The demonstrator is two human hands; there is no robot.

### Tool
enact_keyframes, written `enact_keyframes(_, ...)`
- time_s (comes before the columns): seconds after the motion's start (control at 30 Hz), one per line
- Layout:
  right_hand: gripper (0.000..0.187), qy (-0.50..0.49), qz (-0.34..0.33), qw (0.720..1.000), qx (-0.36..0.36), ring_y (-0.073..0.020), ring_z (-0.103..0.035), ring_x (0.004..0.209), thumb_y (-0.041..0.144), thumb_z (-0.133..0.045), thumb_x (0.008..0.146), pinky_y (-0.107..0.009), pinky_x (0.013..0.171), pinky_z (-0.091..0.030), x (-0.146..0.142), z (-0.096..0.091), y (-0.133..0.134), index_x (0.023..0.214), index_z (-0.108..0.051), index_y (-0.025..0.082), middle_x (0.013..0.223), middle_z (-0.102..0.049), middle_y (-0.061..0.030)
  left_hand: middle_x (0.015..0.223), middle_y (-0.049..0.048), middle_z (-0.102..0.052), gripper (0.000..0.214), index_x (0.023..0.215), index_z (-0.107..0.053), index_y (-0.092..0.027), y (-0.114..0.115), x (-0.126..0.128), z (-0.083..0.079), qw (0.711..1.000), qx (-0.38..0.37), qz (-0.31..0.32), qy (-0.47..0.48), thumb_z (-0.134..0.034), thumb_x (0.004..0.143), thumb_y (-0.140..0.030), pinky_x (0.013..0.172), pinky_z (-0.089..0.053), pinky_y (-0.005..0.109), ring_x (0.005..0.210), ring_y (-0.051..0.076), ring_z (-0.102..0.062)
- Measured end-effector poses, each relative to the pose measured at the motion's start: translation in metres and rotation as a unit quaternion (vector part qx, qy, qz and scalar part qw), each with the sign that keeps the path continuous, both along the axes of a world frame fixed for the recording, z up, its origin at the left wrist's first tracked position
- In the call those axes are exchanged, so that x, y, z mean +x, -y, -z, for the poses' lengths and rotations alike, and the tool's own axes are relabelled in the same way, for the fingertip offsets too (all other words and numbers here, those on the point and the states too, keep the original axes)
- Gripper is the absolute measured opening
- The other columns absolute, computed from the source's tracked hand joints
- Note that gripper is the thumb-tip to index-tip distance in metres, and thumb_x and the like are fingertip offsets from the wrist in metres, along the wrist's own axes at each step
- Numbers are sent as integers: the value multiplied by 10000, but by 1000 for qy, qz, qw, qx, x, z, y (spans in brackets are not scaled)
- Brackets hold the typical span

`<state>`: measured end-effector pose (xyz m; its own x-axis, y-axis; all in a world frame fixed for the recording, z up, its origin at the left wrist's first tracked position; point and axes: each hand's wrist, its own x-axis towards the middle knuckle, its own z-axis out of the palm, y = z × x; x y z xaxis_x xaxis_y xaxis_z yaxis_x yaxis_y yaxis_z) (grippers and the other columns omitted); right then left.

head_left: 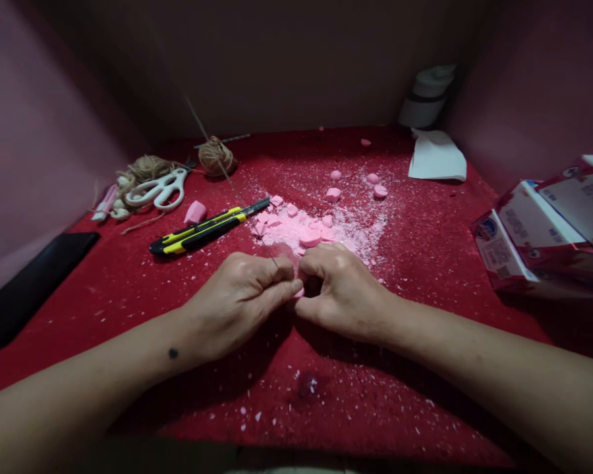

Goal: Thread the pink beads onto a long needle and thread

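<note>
Where the left hand point(244, 293) meets the right hand point(344, 289), near the centre of the frame, curled fingers of both grip a small pink piece point(299, 293) (mostly hidden by them); a yellow-and-black cutter point(207, 229) lies up and left, beside pink crumbs point(290, 232).

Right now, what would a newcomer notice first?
Probably the bright pink crumbs and chunks scattered on the red surface, just beyond the left hand and right hand, meeting at a small pink piece. Then the black and yellow utility knife left of centre, blade out, with a tan twine ball beyond.
</note>
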<state>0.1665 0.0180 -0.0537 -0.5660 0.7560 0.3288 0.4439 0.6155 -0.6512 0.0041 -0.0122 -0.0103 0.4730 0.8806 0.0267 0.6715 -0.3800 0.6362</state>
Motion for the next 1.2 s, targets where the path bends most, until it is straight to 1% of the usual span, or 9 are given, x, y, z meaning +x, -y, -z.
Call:
enact_keyframes(0.1,120,0,3,1000,3,-115,-427,610,184,-567,652,-263,617,-329,0,1,0,565,-488,166,582,-510,6,538,-38,-464,294,627,-564,-132,0,-1,2,1000,30,10,2,-434,871,-233,481,-335,177,485,62,-427)
enact_keyframes(0.23,146,0,2,1000,-5,-114,-423,604,192,-561,667,-263,610,-324,-1,0,0,556,-469,170,580,-508,6,526,-53,-423,292,587,-533,-129,1,1,-4,1000,16,-4,12,-449,859,-194,466,-317,159,474,45,-400)
enact_keyframes(0.37,162,-7,4,1000,-5,-115,-422,599,196,-564,670,-267,614,-324,-2,0,-1,547,-460,173,574,-504,9,521,-64,-367,302,559,-495,-126,1,1,-9,999,31,-5,21,-456,855,-169,454,-294,149,462,31,-356)
enact_keyframes(0.53,145,-9,-1,1000,-6,-115,-419,596,184,-564,662,-265,606,-321,-1,1,0,551,-471,173,573,-504,9,520,-53,-411,293,588,-528,-127,0,2,-4,1000,16,-1,6,-448,862,-194,465,-312,164,468,44,-388)
enact_keyframes(0.73,133,-9,5,1000,0,-114,-413,596,175,-581,638,-265,604,-317,-1,2,-1,553,-478,171,571,-495,11,528,-45,-416,284,593,-509,-133,2,1,0,997,69,25,-11,-435,864,-175,478,-318,172,476,51,-406)
enact_keyframes(0.87,163,-4,3,1000,-4,-116,-416,597,191,-570,664,-267,604,-320,-1,1,-1,548,-456,173,574,-501,5,521,-51,-402,296,581,-503,-130,3,-1,-4,998,68,7,-11,-445,867,-182,463,-300,166,459,40,-389)
enact_keyframes(0.97,171,-7,2,1000,-2,-116,-417,595,190,-569,663,-266,598,-318,-1,0,0,544,-446,174,571,-502,4,508,-52,-392,306,571,-499,-132,1,-2,-5,998,66,9,-18,-443,866,-195,458,-296,170,450,43,-384)
enact_keyframes(1.07,162,-7,0,1000,2,-114,-415,592,187,-568,659,-266,596,-317,-1,1,0,549,-449,174,571,-502,6,509,-48,-415,297,584,-509,-134,0,-2,-2,998,60,13,-32,-440,865,-199,463,-302,173,451,48,-395)
enact_keyframes(1.2,130,11,-12,1000,27,-120,-424,623,191,-565,670,-276,638,-331,-1,3,-1,589,-465,173,607,-507,6,512,-51,-410,295,592,-514,-136,-2,-3,2,996,89,24,-19,-431,868,-199,468,-295,169,457,47,-396)
